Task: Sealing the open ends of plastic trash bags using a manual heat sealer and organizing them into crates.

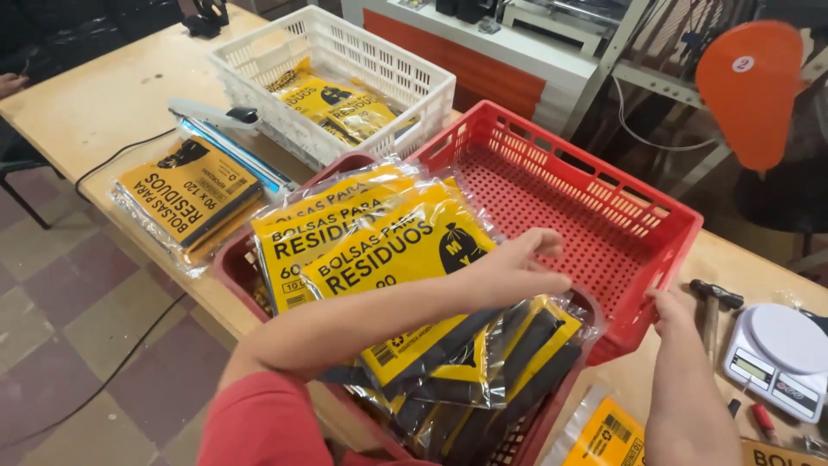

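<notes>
Flat yellow-and-black packets in clear plastic (388,259) lie stacked in the near red crate (226,267). More such packets (332,103) lie in the white basket (259,52), another pile (185,198) on the surface (95,103). A round white label (743,64) sits on an orange sign (752,91).

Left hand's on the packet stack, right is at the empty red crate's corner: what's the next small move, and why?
Probably close the left hand on the top yellow packet and lift it. It lies flat and unclamped, while the right hand touches the red crate, whose floor shows bare.
</notes>
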